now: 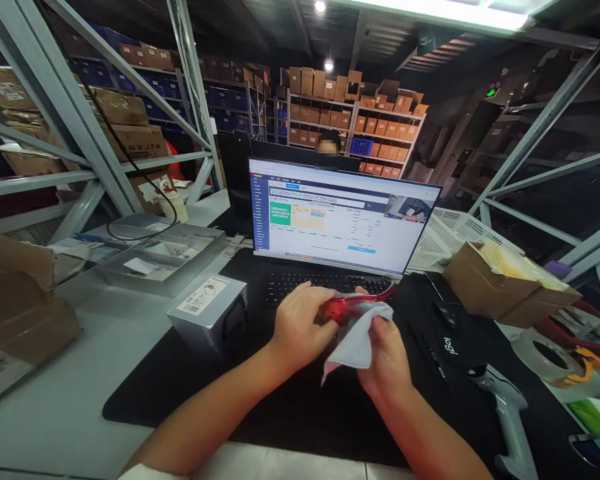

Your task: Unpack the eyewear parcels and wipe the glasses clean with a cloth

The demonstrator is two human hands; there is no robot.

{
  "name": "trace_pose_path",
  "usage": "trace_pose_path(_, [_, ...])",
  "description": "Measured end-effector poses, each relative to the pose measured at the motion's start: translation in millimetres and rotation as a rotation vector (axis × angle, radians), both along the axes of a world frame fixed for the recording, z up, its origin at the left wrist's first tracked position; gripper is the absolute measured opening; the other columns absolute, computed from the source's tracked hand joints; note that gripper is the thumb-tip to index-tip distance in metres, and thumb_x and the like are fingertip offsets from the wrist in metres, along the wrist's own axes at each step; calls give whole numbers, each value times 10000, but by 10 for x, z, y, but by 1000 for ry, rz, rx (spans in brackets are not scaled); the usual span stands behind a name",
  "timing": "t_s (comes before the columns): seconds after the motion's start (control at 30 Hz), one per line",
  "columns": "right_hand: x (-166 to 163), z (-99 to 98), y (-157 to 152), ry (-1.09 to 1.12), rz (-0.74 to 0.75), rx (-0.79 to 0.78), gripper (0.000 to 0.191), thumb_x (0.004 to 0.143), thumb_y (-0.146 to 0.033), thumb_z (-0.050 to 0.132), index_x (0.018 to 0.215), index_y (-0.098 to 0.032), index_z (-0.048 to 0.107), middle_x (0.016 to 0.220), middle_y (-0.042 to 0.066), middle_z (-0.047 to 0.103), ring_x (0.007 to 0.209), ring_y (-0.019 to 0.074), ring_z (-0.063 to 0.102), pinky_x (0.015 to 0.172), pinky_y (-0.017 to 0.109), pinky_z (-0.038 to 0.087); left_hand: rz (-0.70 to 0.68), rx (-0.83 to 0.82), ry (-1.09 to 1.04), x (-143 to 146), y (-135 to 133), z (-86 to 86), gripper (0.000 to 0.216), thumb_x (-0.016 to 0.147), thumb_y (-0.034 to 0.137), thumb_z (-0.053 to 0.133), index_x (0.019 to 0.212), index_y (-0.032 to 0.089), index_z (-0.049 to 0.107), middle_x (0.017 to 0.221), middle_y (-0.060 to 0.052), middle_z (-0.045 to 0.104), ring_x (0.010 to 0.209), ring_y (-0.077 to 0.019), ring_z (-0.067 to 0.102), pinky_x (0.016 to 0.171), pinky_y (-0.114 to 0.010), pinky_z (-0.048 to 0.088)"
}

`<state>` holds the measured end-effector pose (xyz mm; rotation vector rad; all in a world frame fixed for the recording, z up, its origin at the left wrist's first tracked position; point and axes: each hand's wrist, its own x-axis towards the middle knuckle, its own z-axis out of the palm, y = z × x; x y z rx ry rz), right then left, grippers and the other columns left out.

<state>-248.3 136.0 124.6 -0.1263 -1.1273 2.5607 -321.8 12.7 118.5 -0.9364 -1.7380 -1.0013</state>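
Note:
My left hand (297,327) is closed around the left end of a glossy red curved item (353,303), which looks like red-lensed glasses, held just above the keyboard (300,285). My right hand (386,357) pinches a white cloth (356,340) against the red item's right part. Both hands hover over the black desk mat (220,393), in front of the lit monitor (337,217).
A small grey box with a label (211,310) sits left of the hands. A metal tray (165,257), cardboard boxes (500,280), a tape roll (550,357), a barcode scanner (510,413) and a mouse (445,313) surround the mat. A person sits behind the monitor. Metal shelving stands on both sides.

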Motion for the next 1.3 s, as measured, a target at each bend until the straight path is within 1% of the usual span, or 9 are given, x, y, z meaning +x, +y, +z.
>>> trace_pose_path(0.17, [-91, -118, -118, 29, -4, 57, 305, 605, -237, 881, 892, -250, 780, 929, 30, 776, 938, 259, 710, 952, 433, 539, 5, 37, -50, 9, 23, 9, 196, 839, 238, 681, 1021, 188, 630, 907, -63, 763, 795, -199, 745, 711, -301, 613])
trace_pose_path(0.27, [-99, -31, 56, 17, 8, 28, 273, 606, -249, 866, 864, -236, 775, 946, 38, 772, 938, 259, 706, 982, 439, 523, 13, 40, -77, 16, 60, 10, 200, 830, 225, 676, 1020, 183, 630, 913, -65, 762, 783, -199, 746, 711, -309, 614])
trace_pose_path(0.4, [-80, 46, 223, -4, 21, -17, 326, 656, -351, 841, 954, -238, 766, 903, 42, 770, 901, 276, 715, 950, 477, 535, 0, 20, -74, 23, 74, 13, 234, 810, 172, 657, 1042, 186, 627, 934, -63, 760, 827, -206, 746, 752, -327, 614])
trace_pose_path(0.5, [-113, -52, 91, 4, 18, 3, 297, 655, -352, 847, 918, -239, 768, 861, 38, 769, 875, 275, 717, 908, 461, 548, 20, 24, -86, 14, 67, 8, 212, 806, 179, 665, 1017, 182, 637, 904, -57, 759, 793, -203, 741, 721, -322, 609])
trace_pose_path(0.67, [-171, -162, -56, 44, -55, 85, 191, 615, -229, 853, 786, -228, 766, 787, 11, 754, 726, 204, 675, 811, 376, 543, 3, 26, -102, 6, 92, 1, 230, 804, 268, 696, 1008, 173, 650, 891, -65, 768, 765, -213, 744, 680, -321, 611])
trace_pose_path(0.9, [-163, 33, 336, 23, -113, 48, 149, 631, -283, 839, 708, -238, 719, 722, -1, 721, 638, 188, 639, 766, 378, 544, -13, -14, -160, 18, 58, 27, 246, 787, 136, 633, 1026, 189, 653, 982, -70, 771, 885, -221, 751, 783, -342, 621])
trace_pose_path(1.13, [-212, -54, 226, 1, -1, 163, 206, 625, -290, 877, 779, -209, 768, 776, 28, 765, 677, 204, 679, 751, 371, 549, 52, -24, -227, -2, -10, 65, 247, 776, 148, 639, 1017, 188, 676, 948, -66, 773, 815, -215, 739, 745, -344, 611])
trace_pose_path(1.23, [-199, 9, 344, -35, 85, 281, 243, 628, -322, 884, 794, -181, 778, 784, 51, 769, 699, 212, 682, 738, 362, 547, 39, -42, -314, -9, -44, 105, 237, 781, 170, 659, 1014, 197, 693, 917, -49, 770, 753, -193, 719, 699, -322, 597])
trace_pose_path(1.3, [-169, 76, 516, -75, 120, 358, 255, 626, -344, 893, 773, -172, 777, 755, 54, 761, 654, 198, 666, 696, 346, 545, 13, -43, -350, -23, -90, 142, 270, 783, 155, 653, 1045, 198, 700, 955, -46, 770, 797, -191, 719, 739, -322, 597])
